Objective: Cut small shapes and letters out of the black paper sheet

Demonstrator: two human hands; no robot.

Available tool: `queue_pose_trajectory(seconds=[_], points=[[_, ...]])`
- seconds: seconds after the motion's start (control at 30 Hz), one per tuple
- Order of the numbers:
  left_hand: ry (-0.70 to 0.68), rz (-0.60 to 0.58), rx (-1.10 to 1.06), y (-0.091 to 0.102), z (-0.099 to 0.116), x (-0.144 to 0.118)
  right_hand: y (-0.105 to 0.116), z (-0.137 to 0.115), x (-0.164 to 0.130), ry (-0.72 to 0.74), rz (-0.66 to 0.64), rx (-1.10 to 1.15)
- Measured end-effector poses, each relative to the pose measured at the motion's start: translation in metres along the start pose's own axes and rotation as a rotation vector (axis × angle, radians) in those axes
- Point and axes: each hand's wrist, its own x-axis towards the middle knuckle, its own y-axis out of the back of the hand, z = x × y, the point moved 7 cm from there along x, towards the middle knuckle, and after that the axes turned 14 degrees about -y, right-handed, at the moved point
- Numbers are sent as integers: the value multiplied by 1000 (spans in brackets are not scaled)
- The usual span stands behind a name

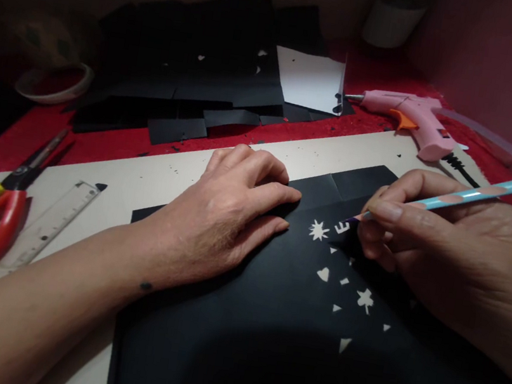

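already the black sheet [275,323], lying on the cream board [162,178] toward its right edge, shows several cut-out shapes; most stays uncut. left hand [228,213] presses it flat, open-fingered, holding nothing. right hand [426,243] pinches a striped pencil [477,194], tip at a cutout.

The left hand [233,214] lies flat, palm down (fingers together), while the right hand [440,245] pinches with 3 fingers.
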Motion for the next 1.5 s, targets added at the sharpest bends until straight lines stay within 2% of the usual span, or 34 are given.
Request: queue_pose_trajectory(seconds=[0.93,1.17,1.5], points=[[2,-2,-10,0,0,1,0,0,-2,-12,16,-16],[-1,0,3,1,0,1,-5,-11,-3,52,34,-90],[11,-11,-8,1,0,2,-3,-14,-7,39,67,-112]])
